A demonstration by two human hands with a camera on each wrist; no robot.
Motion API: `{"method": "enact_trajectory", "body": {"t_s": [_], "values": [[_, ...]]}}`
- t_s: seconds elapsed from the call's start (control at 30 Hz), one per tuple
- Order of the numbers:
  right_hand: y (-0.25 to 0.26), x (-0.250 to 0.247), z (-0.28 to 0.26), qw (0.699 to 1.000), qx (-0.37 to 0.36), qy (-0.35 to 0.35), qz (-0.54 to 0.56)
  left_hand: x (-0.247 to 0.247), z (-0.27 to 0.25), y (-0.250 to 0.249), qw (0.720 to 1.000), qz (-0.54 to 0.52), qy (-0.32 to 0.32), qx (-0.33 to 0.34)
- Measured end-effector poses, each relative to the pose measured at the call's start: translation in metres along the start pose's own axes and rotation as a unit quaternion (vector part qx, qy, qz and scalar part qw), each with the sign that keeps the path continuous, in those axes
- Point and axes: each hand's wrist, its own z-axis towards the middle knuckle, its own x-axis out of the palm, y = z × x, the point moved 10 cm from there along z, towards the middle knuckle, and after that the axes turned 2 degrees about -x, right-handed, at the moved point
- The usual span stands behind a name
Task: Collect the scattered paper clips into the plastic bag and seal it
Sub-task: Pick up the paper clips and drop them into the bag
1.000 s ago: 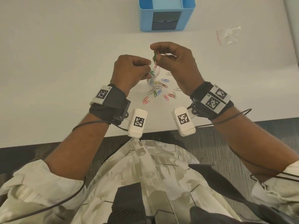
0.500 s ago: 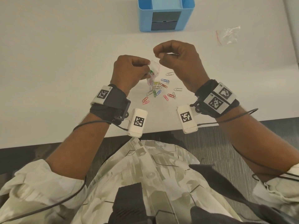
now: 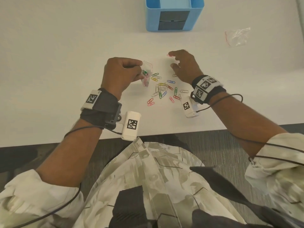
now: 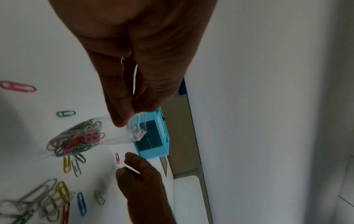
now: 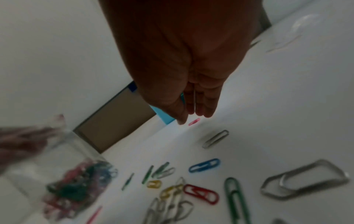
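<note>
My left hand (image 3: 122, 74) pinches the mouth of the bag (image 4: 80, 136) between thumb and fingers (image 4: 118, 109), holding it up off the bench (image 3: 49, 63). The bag hangs just left of the clip pile (image 3: 164, 91), and a bunch of coloured clips sits in its bottom. My right hand (image 3: 185, 66) is on the far side of the pile, low over the bench, with its fingers (image 5: 203, 106) loosely extended and apart, holding nothing. Their tips are just beside a lone pink clip (image 3: 169, 55), which lies on the bench beyond the pile; I cannot tell whether they touch it. The pile itself lies loose on the bench between my two wrists: silver, green, blue, yellow and red clips, some overlapping. A silver clip (image 5: 215, 138) lies between the pile and the pink clip. A blue organiser (image 3: 174, 14) stands at the far edge, well beyond the pile. A second, crumpled bag (image 3: 237, 37) lies far to the right of the pile.
</note>
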Motion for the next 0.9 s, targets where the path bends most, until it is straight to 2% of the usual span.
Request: {"method": "enact_trajectory", "body": {"t_s": [0.1, 0.2, 0.37, 0.53, 0.73, 0.9], "values": [[0.005, 0.019, 0.006, 0.993, -0.029, 0.058, -0.101, -0.023, 0.000, 0.006, 1.000, -0.014, -0.022, -0.006], [0.012, 0.027, 0.004, 0.985, -0.051, 0.073, -0.150, -0.049, -0.002, 0.012, 0.998, -0.034, -0.047, -0.011], [0.035, 0.048, -0.015, 0.976, -0.112, 0.081, -0.170, -0.093, -0.009, 0.025, 0.995, -0.047, -0.085, -0.016], [0.084, 0.079, -0.024, 0.969, -0.186, 0.090, -0.137, -0.122, -0.018, 0.041, 0.991, -0.065, -0.111, -0.032], [0.133, 0.125, -0.034, 0.922, -0.305, 0.140, -0.192, -0.134, -0.027, 0.051, 0.989, -0.075, -0.122, -0.040], [0.119, 0.116, -0.037, 0.924, -0.273, 0.138, -0.230, -0.141, -0.033, 0.054, 0.987, -0.085, -0.134, -0.034]]}}
